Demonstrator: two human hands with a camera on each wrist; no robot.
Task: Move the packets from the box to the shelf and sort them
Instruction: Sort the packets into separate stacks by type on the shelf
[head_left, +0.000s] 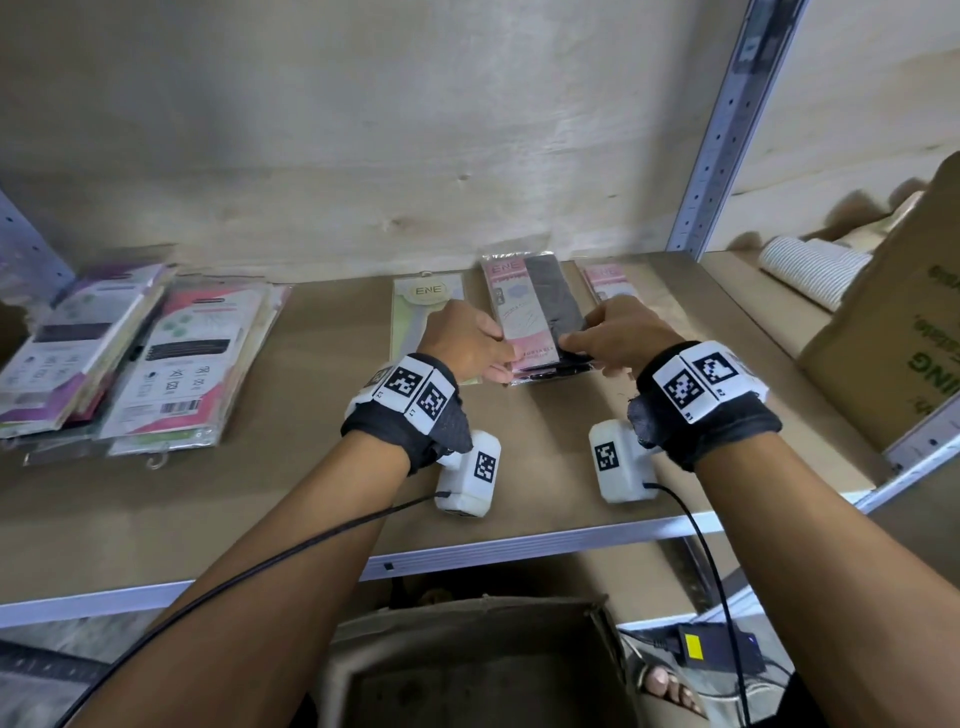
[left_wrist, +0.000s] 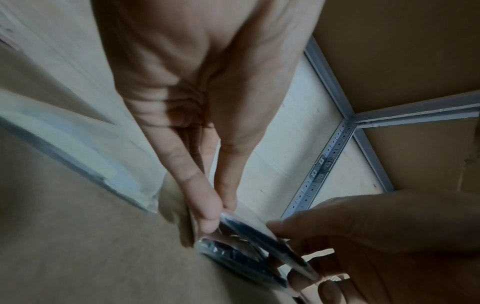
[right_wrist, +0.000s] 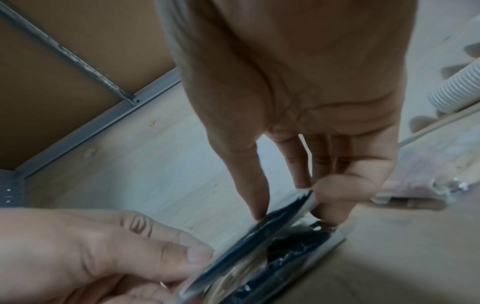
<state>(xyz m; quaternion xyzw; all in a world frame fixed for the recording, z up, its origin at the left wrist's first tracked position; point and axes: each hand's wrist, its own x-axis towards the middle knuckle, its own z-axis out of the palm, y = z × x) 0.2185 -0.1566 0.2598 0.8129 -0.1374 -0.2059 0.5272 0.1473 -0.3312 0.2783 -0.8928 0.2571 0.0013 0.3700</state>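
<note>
Packets (head_left: 535, 312) pinched by both hands (head_left: 470, 340) (head_left: 618, 332) on the shelf (head_left: 311, 415); wrist views alone show two stacked packs, edge-on.

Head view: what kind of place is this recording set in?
Probably a storeroom or shop stockroom: a slotted grey metal shelf upright on board shelving, sorted piles of retail clear plastic packets, and brown cardboard cartons on and below the shelf.

I am wearing black wristbands (head_left: 400, 415) carrying white blocks printed with black square codes; white camera boxes (head_left: 470, 478) are hanging under both wrists, each trailing a black cable (head_left: 249, 571); my forearms are bare.
</note>
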